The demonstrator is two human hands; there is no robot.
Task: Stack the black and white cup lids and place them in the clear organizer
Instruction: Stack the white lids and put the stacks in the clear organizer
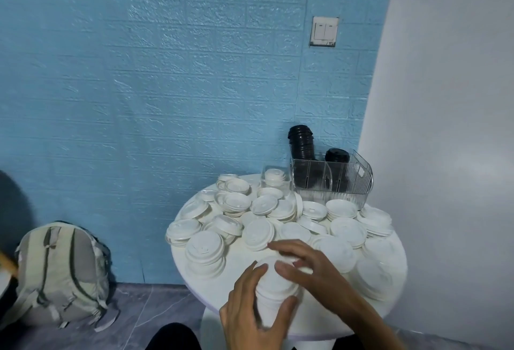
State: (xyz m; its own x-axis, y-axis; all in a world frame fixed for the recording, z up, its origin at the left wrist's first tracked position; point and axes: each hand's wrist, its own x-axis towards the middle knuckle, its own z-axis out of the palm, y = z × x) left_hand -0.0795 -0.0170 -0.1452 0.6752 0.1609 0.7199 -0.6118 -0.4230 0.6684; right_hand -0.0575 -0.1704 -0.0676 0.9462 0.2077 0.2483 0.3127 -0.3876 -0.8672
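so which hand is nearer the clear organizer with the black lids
Right. The right hand lies over the top of the white lid stack, on the side toward the clear organizer. The left hand grips the stack lower down, at the table's near edge.

Matt white plastic lids; glossy clear plastic organizer.

White lids scattered all over, flat and in short piles, beyond and beside the left hand and right hand. One tall white stack gripped between both. Clear organizer far past the right hand, upright, with black lids stacked inside, one stack poking high.
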